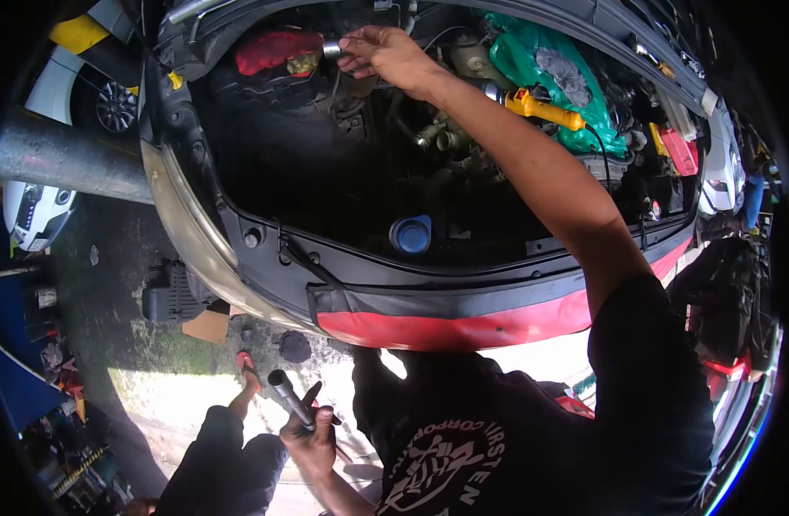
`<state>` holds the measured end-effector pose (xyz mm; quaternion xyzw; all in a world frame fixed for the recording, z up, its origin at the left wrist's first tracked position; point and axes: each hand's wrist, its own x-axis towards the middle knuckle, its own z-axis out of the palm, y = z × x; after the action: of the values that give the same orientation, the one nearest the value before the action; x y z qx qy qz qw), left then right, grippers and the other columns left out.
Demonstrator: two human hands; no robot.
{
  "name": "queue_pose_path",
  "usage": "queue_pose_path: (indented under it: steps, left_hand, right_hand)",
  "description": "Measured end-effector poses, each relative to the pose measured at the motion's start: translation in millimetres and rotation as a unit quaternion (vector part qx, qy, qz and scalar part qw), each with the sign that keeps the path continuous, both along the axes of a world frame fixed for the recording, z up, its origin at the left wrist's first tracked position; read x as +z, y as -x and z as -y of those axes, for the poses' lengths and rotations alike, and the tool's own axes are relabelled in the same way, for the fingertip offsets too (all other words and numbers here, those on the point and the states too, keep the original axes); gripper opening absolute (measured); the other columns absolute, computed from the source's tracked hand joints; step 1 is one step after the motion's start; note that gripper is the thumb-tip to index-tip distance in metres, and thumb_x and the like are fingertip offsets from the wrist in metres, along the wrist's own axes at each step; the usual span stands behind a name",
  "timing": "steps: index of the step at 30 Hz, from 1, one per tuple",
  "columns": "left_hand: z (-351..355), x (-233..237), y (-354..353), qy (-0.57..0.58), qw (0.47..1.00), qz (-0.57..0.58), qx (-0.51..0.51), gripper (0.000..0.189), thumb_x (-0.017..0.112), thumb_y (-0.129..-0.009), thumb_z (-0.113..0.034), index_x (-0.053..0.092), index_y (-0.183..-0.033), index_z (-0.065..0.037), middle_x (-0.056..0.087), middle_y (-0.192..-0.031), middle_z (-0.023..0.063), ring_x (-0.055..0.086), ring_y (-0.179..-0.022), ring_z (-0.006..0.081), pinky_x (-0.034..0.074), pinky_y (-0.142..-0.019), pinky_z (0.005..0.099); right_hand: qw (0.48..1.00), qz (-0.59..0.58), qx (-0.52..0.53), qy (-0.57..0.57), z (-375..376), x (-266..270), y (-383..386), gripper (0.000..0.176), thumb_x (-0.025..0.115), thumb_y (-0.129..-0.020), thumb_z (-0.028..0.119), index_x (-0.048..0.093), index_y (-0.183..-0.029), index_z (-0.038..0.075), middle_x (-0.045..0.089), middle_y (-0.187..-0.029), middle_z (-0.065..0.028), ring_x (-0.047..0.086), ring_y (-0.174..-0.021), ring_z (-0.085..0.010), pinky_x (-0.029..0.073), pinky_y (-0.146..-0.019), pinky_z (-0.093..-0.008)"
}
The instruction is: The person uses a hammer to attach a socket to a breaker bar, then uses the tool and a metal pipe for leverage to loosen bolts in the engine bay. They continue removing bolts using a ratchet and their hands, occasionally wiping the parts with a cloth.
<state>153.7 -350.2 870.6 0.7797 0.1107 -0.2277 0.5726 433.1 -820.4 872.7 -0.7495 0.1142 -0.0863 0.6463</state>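
My right hand (386,53) reaches far into the open engine bay (343,172) and pinches a small silver socket (331,49) next to a red cloth (274,47). My left hand (313,440) hangs low beside my black printed shirt (497,430). It grips a grey metal tube-shaped tool (288,396) that points up and to the left, together with a dark handle (313,394).
A yellow-handled tool (540,107) lies on a green plastic bag (532,60) in the bay. A blue cap (410,234) sits near the front edge, above a red-and-black fender cover (446,327). A black box (171,294), cardboard (207,327) and my red-sandalled foot (248,365) are on the ground.
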Motion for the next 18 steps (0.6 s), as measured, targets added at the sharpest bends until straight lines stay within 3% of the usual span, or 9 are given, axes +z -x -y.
queue_pose_path:
  steps: [2,5,6,7,8,12,15,16,18]
  left_hand:
    - [-5.1,-13.3,-2.5,0.004,1.000,-0.009,-0.014,0.051,0.080,-0.090,-0.030,0.068,-0.120,0.009,0.063,-0.068,0.0034,0.054,-0.062,0.0097,0.042,-0.060,0.0244]
    - [-9.0,-27.6,-7.8,0.002,0.999,0.001,-0.032,0.040,0.079,-0.090,-0.027,0.072,-0.101,0.011,0.069,-0.073,0.0074,0.054,-0.063,0.0100,0.044,-0.064,0.0268]
    - [-10.2,-32.0,-9.8,0.004,0.999,-0.001,-0.038,0.038,0.079,-0.090,-0.026,0.072,-0.098,0.011,0.071,-0.076,0.0093,0.054,-0.064,0.0102,0.045,-0.067,0.0280]
    - [-9.7,-34.6,-12.8,0.006,0.999,-0.003,-0.043,0.037,0.079,-0.090,-0.025,0.071,-0.095,0.011,0.073,-0.079,0.0111,0.054,-0.064,0.0104,0.045,-0.069,0.0292]
    - [-7.9,-33.4,-16.7,0.013,0.999,-0.011,-0.046,0.035,0.079,-0.089,-0.023,0.071,-0.093,0.011,0.074,-0.082,0.0126,0.054,-0.064,0.0105,0.046,-0.071,0.0302]
    - [-4.5,-32.0,-25.7,0.044,0.998,-0.047,-0.026,0.028,0.080,-0.088,-0.017,0.071,-0.091,0.010,0.075,-0.087,0.0131,0.056,-0.064,0.0109,0.045,-0.078,0.0302]
    - [-7.2,-36.9,-30.2,0.023,0.999,-0.013,-0.047,0.031,0.080,-0.088,-0.018,0.072,-0.102,0.009,0.070,-0.077,0.0067,0.055,-0.062,0.0090,0.043,-0.068,0.0261]
    - [-6.7,-36.7,-33.2,0.019,0.998,-0.005,-0.052,0.035,0.080,-0.088,-0.021,0.071,-0.107,0.008,0.067,-0.073,0.0043,0.054,-0.060,0.0080,0.040,-0.064,0.0247]
    - [3.7,-24.3,-40.4,0.026,0.998,-0.004,-0.048,0.052,0.080,-0.089,-0.032,0.069,-0.121,0.007,0.058,-0.062,-0.0017,0.047,-0.055,0.0045,0.032,-0.051,0.0219]
  right_hand:
    - [0.987,-0.098,0.092,0.083,15.7,2.2,35.3,0.036,0.062,-0.102,0.031,0.063,-0.122,0.001,0.071,-0.101,-0.0067,0.068,-0.094,-0.0126,0.055,-0.081,-0.0283]
    - [0.923,-0.247,0.226,0.190,20.0,-16.2,77.2,0.030,0.060,-0.102,0.024,0.064,-0.119,-0.001,0.070,-0.096,-0.0058,0.064,-0.082,-0.0117,0.053,-0.071,-0.0278]
    - [0.894,-0.281,0.261,0.232,21.2,-32.2,87.7,0.031,0.062,-0.099,0.022,0.064,-0.120,-0.002,0.071,-0.098,-0.0103,0.067,-0.085,-0.0184,0.054,-0.074,-0.0320]
    - [0.861,-0.229,0.292,0.348,18.2,-44.0,101.6,0.032,0.064,-0.096,0.022,0.065,-0.117,-0.003,0.072,-0.100,-0.0158,0.069,-0.090,-0.0288,0.054,-0.079,-0.0393]
    - [0.857,-0.264,0.281,0.342,9.8,-56.7,109.8,0.033,0.063,-0.095,0.023,0.066,-0.115,-0.004,0.072,-0.101,-0.0198,0.069,-0.094,-0.0355,0.054,-0.084,-0.0444]
    - [0.713,-0.319,0.365,0.506,11.4,-130.7,114.7,0.023,0.066,-0.087,0.023,0.073,-0.097,0.003,0.072,-0.096,-0.0208,0.071,-0.088,-0.0372,0.056,-0.077,-0.0460]
    - [0.764,-0.249,0.367,0.469,27.9,-234.9,140.3,0.021,0.065,-0.087,0.023,0.074,-0.096,0.007,0.074,-0.097,-0.0152,0.072,-0.087,-0.0359,0.057,-0.075,-0.0457]
    - [0.770,-0.335,0.338,0.425,28.7,-261.5,147.6,0.021,0.065,-0.087,0.023,0.074,-0.098,0.008,0.074,-0.098,-0.0140,0.072,-0.087,-0.0351,0.058,-0.076,-0.0454]
    - [0.730,-0.410,0.337,0.431,29.4,-299.7,162.0,0.023,0.065,-0.087,0.023,0.073,-0.102,0.008,0.073,-0.099,-0.0149,0.072,-0.090,-0.0338,0.058,-0.076,-0.0456]
